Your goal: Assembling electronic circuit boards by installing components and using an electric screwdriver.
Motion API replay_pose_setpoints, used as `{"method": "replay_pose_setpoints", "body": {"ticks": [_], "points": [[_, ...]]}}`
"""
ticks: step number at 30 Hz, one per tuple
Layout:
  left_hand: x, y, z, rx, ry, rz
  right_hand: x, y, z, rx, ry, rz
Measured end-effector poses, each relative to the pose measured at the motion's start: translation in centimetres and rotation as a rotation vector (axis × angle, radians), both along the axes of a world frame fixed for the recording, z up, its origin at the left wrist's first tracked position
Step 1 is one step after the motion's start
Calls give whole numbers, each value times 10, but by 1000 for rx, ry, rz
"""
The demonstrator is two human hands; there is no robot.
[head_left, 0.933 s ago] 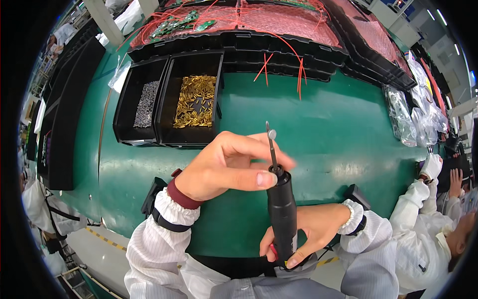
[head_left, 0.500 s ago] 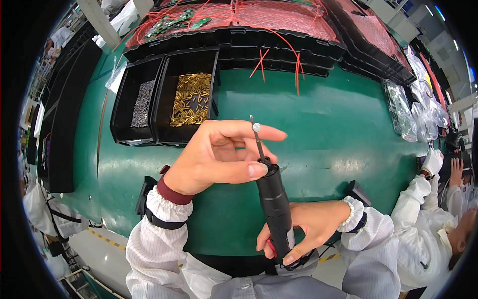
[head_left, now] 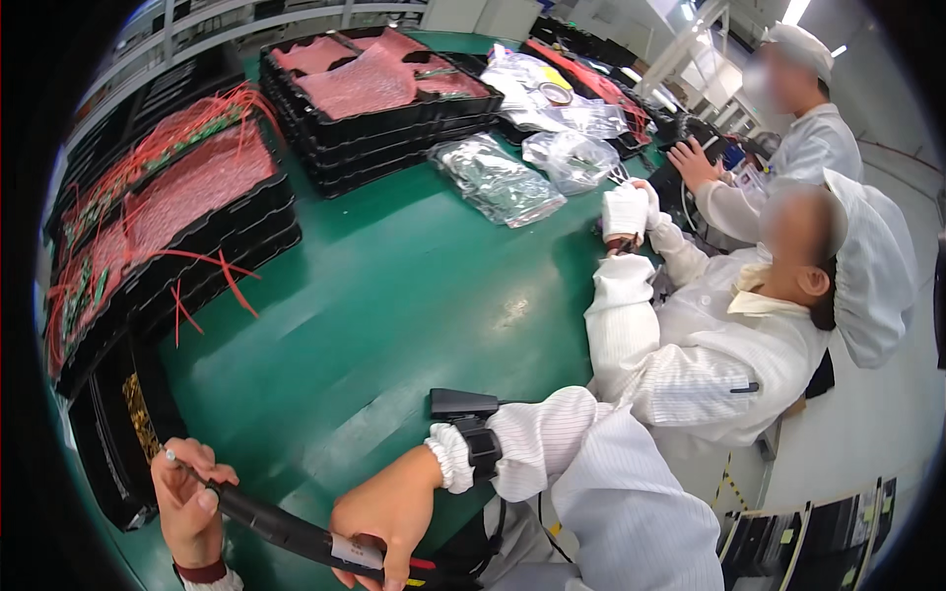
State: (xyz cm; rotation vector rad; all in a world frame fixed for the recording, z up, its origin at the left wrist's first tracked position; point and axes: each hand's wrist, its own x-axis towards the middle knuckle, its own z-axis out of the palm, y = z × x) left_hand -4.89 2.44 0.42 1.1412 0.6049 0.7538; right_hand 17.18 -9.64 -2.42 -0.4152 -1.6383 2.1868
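Note:
A black electric screwdriver with a red part near its rear lies slantwise at the lower left. My right hand is closed around its rear body. My left hand is at the front end, thumb and fingers curled about its slim bit. A small pale round piece shows on the bit, too small to make out. Beside my left hand, a black bin contains brass-coloured small parts.
Black trays with pink bubble wrap, green boards and red wires stand left. More stacked trays are behind. Clear plastic bags lie on the green table. Two people in white work at the right, one with a gloved hand.
My view has swung to the right, so the bins and my hands now sit at the lower left. Both hands remain at the screwdriver. More of the co-workers shows.

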Motion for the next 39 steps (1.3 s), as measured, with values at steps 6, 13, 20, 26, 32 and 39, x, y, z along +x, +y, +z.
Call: {"method": "replay_pose_setpoints", "body": {"ticks": [6,13,20,26,32,39], "points": [[0,6,2,9,-20,-76,1,-1,3,78,-24,-27],[-4,-2,4,24,-64,-70,-6,5,12,-58,58,45],[43,-33,1,-177,-243,-138,-2,8,0,-157,163,-344],[45,-43,-12,232,298,-134,1,12,11,-78,64,-551],[38,-43,-30,335,221,-128,1,15,7,324,-52,-664],[34,-42,-28,394,398,-112,-2,16,-5,311,-44,-664]]}}
